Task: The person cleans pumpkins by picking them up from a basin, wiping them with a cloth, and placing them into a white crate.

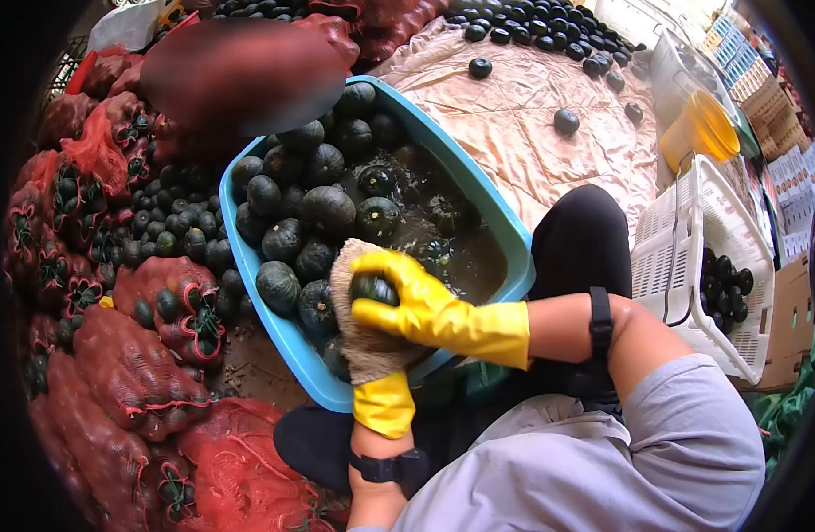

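Observation:
My right hand (pixel 403 297), in a yellow rubber glove, is wrapped round a small dark green squash (pixel 374 289). A tan cloth (pixel 361 337) lies against the squash's left and lower side. My left hand, gloved in yellow, comes up from below; only its cuff (pixel 383 406) shows, and its fingers are hidden under the cloth. Both hands are over the near end of a blue tub (pixel 516 257). Inside the tub, dark green squashes (pixel 328 210) are piled at the left, and some float in murky water (pixel 470 257) at the right.
Red mesh sacks (pixel 128 355) and loose squashes (pixel 181 222) crowd the left. More squashes (pixel 565 121) sit on a beige sheet (pixel 505 133). At the right stand a white crate (pixel 669 239) and a yellow bucket (pixel 700 133).

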Tool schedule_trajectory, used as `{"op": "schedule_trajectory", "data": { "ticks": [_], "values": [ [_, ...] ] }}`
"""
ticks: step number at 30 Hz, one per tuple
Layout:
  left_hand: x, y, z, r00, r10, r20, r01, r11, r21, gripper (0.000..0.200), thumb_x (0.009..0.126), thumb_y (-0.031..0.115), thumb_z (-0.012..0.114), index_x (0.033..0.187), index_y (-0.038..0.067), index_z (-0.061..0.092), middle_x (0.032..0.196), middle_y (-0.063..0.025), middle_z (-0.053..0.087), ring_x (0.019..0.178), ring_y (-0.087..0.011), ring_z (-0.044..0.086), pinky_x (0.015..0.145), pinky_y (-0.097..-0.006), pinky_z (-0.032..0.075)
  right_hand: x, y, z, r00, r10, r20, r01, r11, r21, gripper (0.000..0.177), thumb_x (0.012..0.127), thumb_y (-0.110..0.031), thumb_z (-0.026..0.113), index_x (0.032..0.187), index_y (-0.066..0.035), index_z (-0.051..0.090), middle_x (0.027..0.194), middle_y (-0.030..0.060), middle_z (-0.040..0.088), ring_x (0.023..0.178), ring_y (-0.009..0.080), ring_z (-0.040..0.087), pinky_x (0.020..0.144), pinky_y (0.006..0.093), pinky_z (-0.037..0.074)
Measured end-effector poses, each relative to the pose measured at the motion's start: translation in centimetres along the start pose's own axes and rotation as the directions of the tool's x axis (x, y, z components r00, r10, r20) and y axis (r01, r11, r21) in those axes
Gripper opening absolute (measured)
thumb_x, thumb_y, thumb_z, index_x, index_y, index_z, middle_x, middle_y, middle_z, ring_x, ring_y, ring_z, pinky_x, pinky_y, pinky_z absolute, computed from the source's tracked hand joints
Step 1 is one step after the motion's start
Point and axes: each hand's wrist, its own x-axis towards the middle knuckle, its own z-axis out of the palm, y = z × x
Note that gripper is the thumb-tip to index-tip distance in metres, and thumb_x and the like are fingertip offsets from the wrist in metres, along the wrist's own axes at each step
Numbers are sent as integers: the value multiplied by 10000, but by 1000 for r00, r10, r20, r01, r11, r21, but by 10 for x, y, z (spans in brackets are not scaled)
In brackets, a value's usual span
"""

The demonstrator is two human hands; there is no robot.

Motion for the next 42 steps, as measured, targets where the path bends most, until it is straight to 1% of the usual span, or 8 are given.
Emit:
{"op": "schedule_trajectory", "data": {
  "ticks": [9,13,16,23,27,32,37,42],
  "values": [
    [22,20,8,952,-79,297,-242,399,884,429,1150,301,502,1526,95,504,1484,-117,593,1415,-241,543,1228,-421,419,17,12,-22,990,-130,60,133,990,-55,613,936,-295,864,1474,-106,640,1516,197,612,1457,358,546,1234,465,421],
    [-11,14,58,989,146,-35,-118,900,420,396,1136,236,550,1505,92,565,1481,-86,615,1352,-224,618,1172,-399,491,34,-22,-50,942,215,259,-247,964,98,500,991,-304,785,1419,-71,674,1353,248,705,1312,447,642,1162,463,475],
    [-2,27,34,852,369,371,-389,-28,921,479,1086,93,613,1559,70,541,1529,-132,611,1335,-276,647,1149,-401,525,12,-10,-15,998,-59,-34,47,963,-265,574,972,-294,793,1446,-16,628,1401,281,661,1335,460,614,1157,502,482],
    [-18,32,39,927,199,318,-357,210,910,536,1087,450,565,1520,150,467,1464,-120,627,1315,-292,621,1168,-472,474,29,-30,-40,907,323,270,-394,879,269,500,1055,-308,715,1483,-62,640,1427,217,680,1288,379,668,1133,438,510],
    [8,16,30,942,55,-332,31,968,249,504,1098,425,595,1537,193,510,1512,-48,617,1390,-219,586,1153,-432,501,26,27,-40,944,-272,186,328,721,-611,404,1043,-217,706,1403,-35,686,1399,211,690,1275,386,674,1100,448,531],
    [-8,54,35,985,131,109,-99,-81,992,658,794,206,855,1382,107,578,1306,-156,660,1257,-341,644,1095,-444,520,27,-39,-37,980,104,171,-62,970,-234,515,964,-274,782,1412,-41,678,1352,213,707,1289,356,672,1121,421,516],
    [-8,16,5,898,390,204,-249,69,966,725,922,108,811,1532,120,418,1471,-101,588,1330,-203,620,1125,-390,536,21,-2,-4,874,485,-35,-398,756,520,550,1007,-300,765,1506,-114,625,1360,135,708,1269,229,656,1150,377,488],
    [-3,30,17,927,367,73,-260,491,831,588,904,191,801,1418,90,531,1386,-125,672,1298,-272,658,1151,-422,515,47,-34,-53,896,150,417,3,939,-343,820,909,-158,827,1643,-142,463,1457,235,630,1344,393,621,1168,433,470]
  ]
}}
